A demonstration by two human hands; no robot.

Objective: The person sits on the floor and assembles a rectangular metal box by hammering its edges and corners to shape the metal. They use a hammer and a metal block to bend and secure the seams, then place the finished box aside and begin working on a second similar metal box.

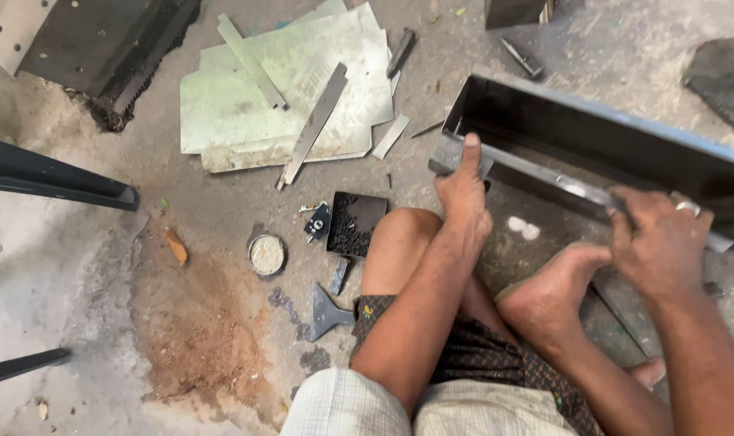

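I sit on a concrete floor with my knee drawn up. A long dark metal channel (593, 129) lies on the floor ahead of me, its open side facing me. My left hand (462, 190) presses on its near left end, thumb up against the grey edge. My right hand (662, 238), with a ring on one finger, grips a flat metal strip (544, 173) that runs along the channel's lower lip. My bare foot (548, 291) rests just below that strip.
Pale sheet-metal plates (254, 105) with loose strips lie at the upper middle. A small black tray of dark bits (355, 222), a round tin lid (267, 254) and a metal scraper (326, 311) sit left of my knee. Dark metal bars (52, 178) cross the left.
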